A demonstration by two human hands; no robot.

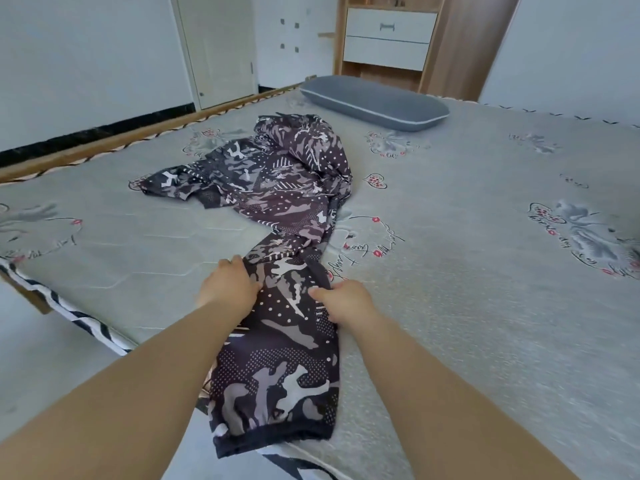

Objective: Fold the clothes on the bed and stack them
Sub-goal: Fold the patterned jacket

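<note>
The camouflage garment (277,209) lay crumpled from the bed's (485,271) near edge toward its middle. The left hand (230,289) and right hand (346,303) each pinched a side of one section; pulling it taut and flat before folding would have served best.

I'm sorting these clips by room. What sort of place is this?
Most likely a bedroom: a wide bed with a grey pillow, and a wooden unit with white drawers behind.

dark camouflage-print garment (277,209) with white dots, 1 piece, unfolded, sprawled crumpled across grey patterned bed (485,271); long sleeve stretched flat toward near edge, dark cuff overhanging; bulk bunched farther back.
</note>
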